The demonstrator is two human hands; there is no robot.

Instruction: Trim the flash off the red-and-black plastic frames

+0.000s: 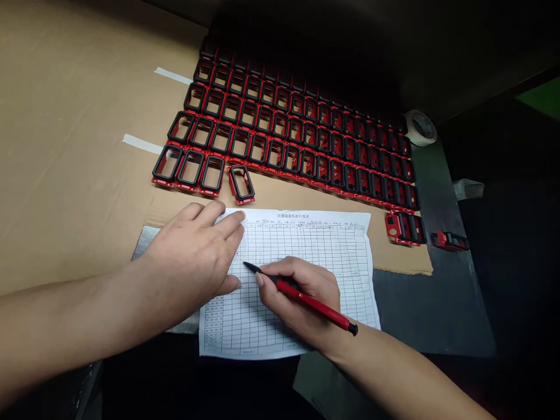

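A printed form sheet (315, 256) with a grid of cells lies on the table in front of me. My left hand (192, 256) lies flat on its left part, fingers stretched out, holding the paper down. My right hand (301, 291) is closed on a red and black pen (306, 298), whose tip touches the sheet near the left hand's thumb. Beyond the sheet, several red and black rectangular frame parts (289, 134) stand in rows on brown cardboard (65, 146). One frame (241, 184) sits askew just above the paper.
A roll of white tape (420, 127) rests at the far right end of the rows. Two loose red and black parts (405, 227) (450, 240) lie right of the sheet. Tape strips (140, 143) hold the cardboard. A grey table surface (429, 297) shows on the right.
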